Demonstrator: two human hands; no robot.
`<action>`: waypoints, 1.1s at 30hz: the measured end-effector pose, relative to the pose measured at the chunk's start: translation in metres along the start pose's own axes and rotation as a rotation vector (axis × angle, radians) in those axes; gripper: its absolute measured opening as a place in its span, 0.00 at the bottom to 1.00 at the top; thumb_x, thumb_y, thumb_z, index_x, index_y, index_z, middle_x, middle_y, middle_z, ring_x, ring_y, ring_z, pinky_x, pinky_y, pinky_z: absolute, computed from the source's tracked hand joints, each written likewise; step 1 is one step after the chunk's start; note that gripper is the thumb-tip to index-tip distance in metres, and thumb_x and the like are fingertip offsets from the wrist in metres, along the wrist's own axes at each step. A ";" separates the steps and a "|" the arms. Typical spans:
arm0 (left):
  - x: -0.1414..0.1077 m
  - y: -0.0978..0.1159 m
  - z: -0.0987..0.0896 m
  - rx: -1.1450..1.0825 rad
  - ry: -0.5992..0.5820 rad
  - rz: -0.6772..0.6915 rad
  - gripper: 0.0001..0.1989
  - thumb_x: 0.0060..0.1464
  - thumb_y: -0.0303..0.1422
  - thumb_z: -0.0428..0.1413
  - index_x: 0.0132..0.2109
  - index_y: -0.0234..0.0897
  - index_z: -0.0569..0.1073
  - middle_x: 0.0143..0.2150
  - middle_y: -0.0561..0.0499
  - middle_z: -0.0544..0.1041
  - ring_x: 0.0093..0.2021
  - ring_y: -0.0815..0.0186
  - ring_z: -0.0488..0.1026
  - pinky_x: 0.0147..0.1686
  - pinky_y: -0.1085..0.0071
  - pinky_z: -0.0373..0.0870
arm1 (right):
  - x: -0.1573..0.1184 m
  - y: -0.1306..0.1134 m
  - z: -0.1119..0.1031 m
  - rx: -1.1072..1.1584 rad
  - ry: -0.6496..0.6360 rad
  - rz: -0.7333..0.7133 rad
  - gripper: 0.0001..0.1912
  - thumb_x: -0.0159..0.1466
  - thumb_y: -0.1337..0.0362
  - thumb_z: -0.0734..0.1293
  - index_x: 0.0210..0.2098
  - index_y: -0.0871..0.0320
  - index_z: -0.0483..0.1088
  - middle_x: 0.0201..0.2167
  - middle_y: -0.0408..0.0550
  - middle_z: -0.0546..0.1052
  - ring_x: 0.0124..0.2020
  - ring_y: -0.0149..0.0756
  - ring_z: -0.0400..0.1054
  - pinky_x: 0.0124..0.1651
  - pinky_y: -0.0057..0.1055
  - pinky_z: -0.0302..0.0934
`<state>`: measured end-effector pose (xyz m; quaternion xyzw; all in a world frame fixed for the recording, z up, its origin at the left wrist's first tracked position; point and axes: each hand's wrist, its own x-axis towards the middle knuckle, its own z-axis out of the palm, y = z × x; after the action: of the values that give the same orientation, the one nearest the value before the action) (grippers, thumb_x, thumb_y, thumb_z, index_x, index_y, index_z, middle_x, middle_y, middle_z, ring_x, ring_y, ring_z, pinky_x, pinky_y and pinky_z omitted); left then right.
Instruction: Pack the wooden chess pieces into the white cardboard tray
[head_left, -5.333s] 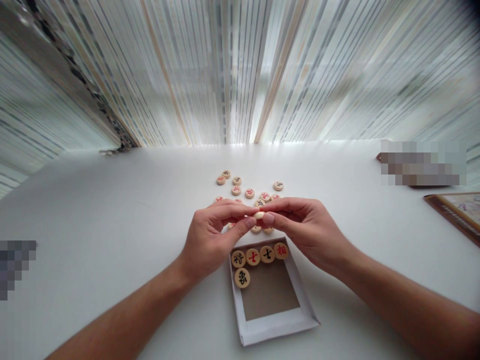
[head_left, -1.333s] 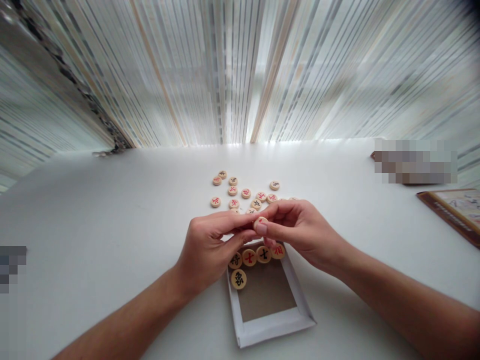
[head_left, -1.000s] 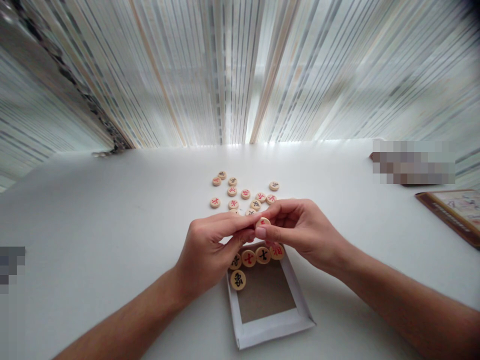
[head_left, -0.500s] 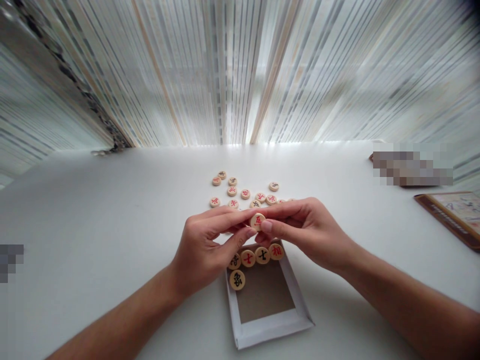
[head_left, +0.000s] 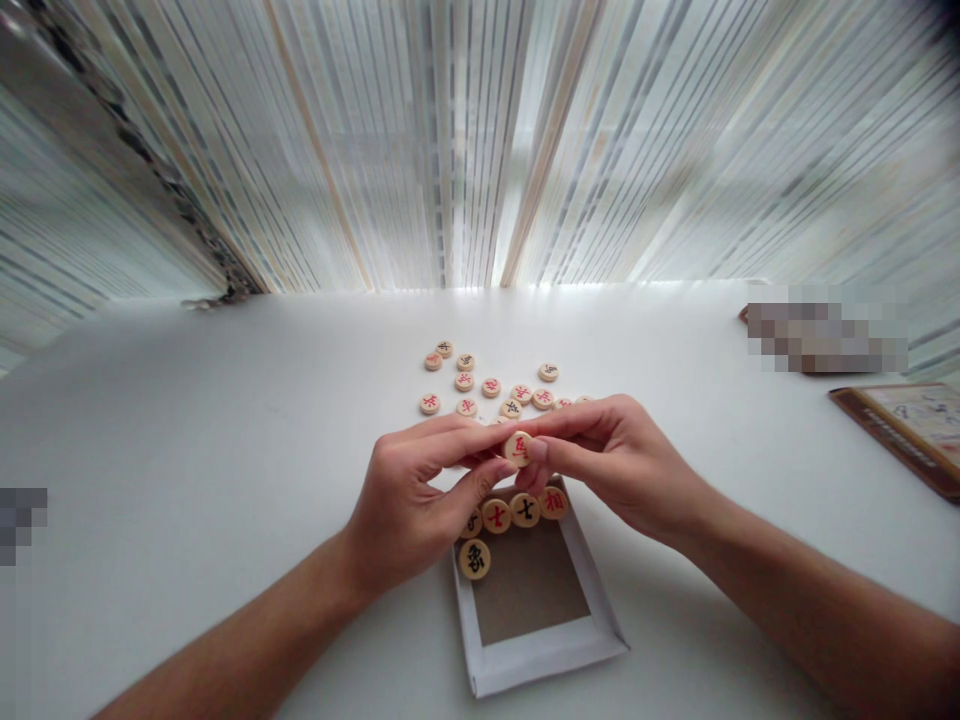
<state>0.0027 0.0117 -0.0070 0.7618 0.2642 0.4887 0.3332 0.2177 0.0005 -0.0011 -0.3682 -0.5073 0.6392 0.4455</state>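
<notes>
A round Chinese chess piece with a red character (head_left: 516,450) is pinched between my left hand (head_left: 424,485) and my right hand (head_left: 615,465). Both hands have their fingertips closed on it, above the far edge of a shallow white box (head_left: 551,650). Inside the box, a row of pieces runs along the far side, among them a red-marked piece (head_left: 496,516), a black-marked piece (head_left: 525,510) and another red one (head_left: 553,503) at the right corner. My left thumb partly covers the leftmost. One black-marked piece (head_left: 475,559) lies below that row by the left wall.
Several loose chess pieces, such as one with red marking (head_left: 491,387), lie scattered on the white table (head_left: 262,450) beyond my hands. A brown-edged flat box (head_left: 900,435) lies at the right, with a blurred-out object (head_left: 825,338) behind it. Striped curtains (head_left: 420,150) hang at the back.
The held piece has turned slightly and shifted a little down, so more of its red character shows. Both hands stay nearly in place, and the pieces in the box are unmoved.
</notes>
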 end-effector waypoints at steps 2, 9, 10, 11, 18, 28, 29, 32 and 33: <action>0.000 0.000 0.000 0.004 0.000 -0.002 0.16 0.60 0.21 0.67 0.53 0.38 0.86 0.41 0.47 0.88 0.39 0.67 0.84 0.40 0.76 0.81 | 0.000 0.000 -0.001 0.000 -0.009 0.010 0.18 0.57 0.60 0.85 0.46 0.55 0.87 0.29 0.50 0.86 0.29 0.34 0.79 0.36 0.28 0.76; 0.001 0.001 -0.001 0.016 0.012 -0.013 0.14 0.60 0.23 0.67 0.52 0.38 0.87 0.40 0.46 0.88 0.37 0.65 0.84 0.39 0.73 0.82 | 0.000 0.000 0.001 0.039 0.010 0.039 0.21 0.50 0.62 0.88 0.43 0.57 0.88 0.29 0.49 0.85 0.29 0.33 0.77 0.34 0.28 0.74; 0.001 0.001 -0.001 0.014 0.013 -0.016 0.14 0.60 0.23 0.67 0.52 0.38 0.87 0.40 0.46 0.88 0.36 0.65 0.83 0.38 0.73 0.82 | 0.001 0.000 0.002 0.045 0.014 0.044 0.22 0.49 0.62 0.88 0.42 0.57 0.88 0.29 0.49 0.85 0.29 0.34 0.77 0.34 0.28 0.74; 0.001 0.001 0.000 0.009 0.013 -0.020 0.14 0.60 0.23 0.67 0.52 0.38 0.87 0.40 0.46 0.88 0.36 0.65 0.84 0.38 0.73 0.82 | 0.002 0.000 0.003 0.048 0.017 0.046 0.22 0.48 0.61 0.88 0.42 0.57 0.88 0.29 0.50 0.85 0.29 0.34 0.78 0.34 0.29 0.75; 0.001 -0.001 0.001 -0.026 0.042 -0.072 0.11 0.60 0.24 0.67 0.50 0.38 0.87 0.42 0.45 0.88 0.39 0.63 0.85 0.40 0.72 0.84 | -0.001 0.003 0.005 -0.074 0.100 -0.114 0.16 0.49 0.63 0.88 0.37 0.56 0.87 0.31 0.49 0.87 0.29 0.37 0.80 0.34 0.31 0.79; 0.000 -0.005 0.000 0.035 0.097 -0.004 0.08 0.60 0.23 0.68 0.45 0.38 0.87 0.41 0.47 0.88 0.40 0.64 0.84 0.44 0.70 0.82 | -0.004 0.006 0.005 -0.455 0.181 -0.378 0.08 0.64 0.63 0.80 0.43 0.53 0.88 0.38 0.51 0.89 0.35 0.42 0.84 0.37 0.34 0.81; 0.000 -0.005 0.001 0.034 0.105 -0.006 0.08 0.60 0.23 0.68 0.46 0.38 0.87 0.41 0.47 0.88 0.41 0.64 0.84 0.44 0.70 0.83 | -0.004 0.006 0.005 -0.444 0.186 -0.372 0.08 0.64 0.63 0.80 0.43 0.53 0.88 0.38 0.51 0.88 0.36 0.42 0.84 0.38 0.34 0.81; -0.002 -0.007 0.002 -0.011 0.125 -0.059 0.10 0.60 0.25 0.69 0.48 0.38 0.87 0.42 0.47 0.88 0.39 0.64 0.86 0.43 0.70 0.85 | -0.003 0.005 0.006 -0.310 0.186 -0.309 0.10 0.61 0.61 0.82 0.43 0.53 0.88 0.35 0.51 0.88 0.36 0.43 0.84 0.38 0.35 0.81; -0.003 -0.007 0.003 -0.038 0.128 -0.084 0.11 0.60 0.26 0.69 0.49 0.38 0.87 0.42 0.47 0.89 0.39 0.64 0.86 0.43 0.70 0.85 | -0.003 0.005 0.007 -0.250 0.180 -0.274 0.12 0.60 0.60 0.83 0.43 0.54 0.88 0.34 0.51 0.88 0.35 0.42 0.84 0.37 0.35 0.81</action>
<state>0.0041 0.0131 -0.0150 0.7107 0.3073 0.5271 0.3503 0.2114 -0.0049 -0.0040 -0.4039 -0.5861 0.4693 0.5226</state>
